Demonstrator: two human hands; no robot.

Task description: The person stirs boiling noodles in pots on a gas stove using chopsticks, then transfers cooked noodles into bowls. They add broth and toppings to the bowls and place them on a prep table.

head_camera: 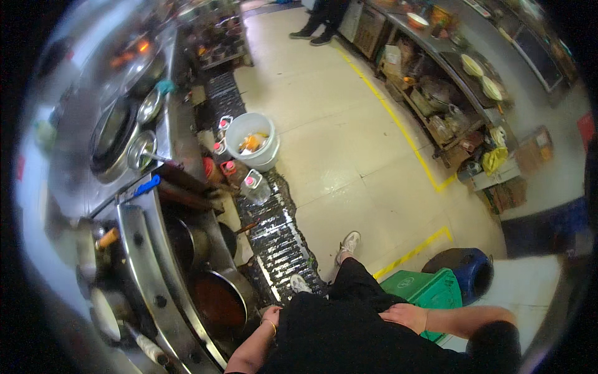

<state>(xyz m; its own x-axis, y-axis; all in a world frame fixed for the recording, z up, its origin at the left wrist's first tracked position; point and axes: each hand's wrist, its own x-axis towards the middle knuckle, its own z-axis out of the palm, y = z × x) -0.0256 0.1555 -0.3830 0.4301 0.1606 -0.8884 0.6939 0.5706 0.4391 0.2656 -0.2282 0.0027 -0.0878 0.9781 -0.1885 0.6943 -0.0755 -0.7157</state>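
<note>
My left hand (271, 315) hangs beside my black clothing with its fingers partly curled. Nothing shows in it, though its inner side is hidden. A metal pan (243, 299) with dark reddish-brown contents sits on the shelf under the steel stove counter, just left of that hand. Against the black cloth at my other side lies my right hand (405, 317), its fingertips partly out of sight. Behind it stands a green plastic bin (416, 287). My pale shoes (350, 242) are on the floor edge and the wet slotted drain cover (280, 233).
A white bucket (266, 159) holding orange and pale scraps stands ahead, beside plastic jugs (257, 189). Ladles (150, 105) and a blue-handled tool (147, 185) lie along the stove counter (161, 203). A blue barrel (472, 276) stands right; another person's legs (322, 23) show far ahead.
</note>
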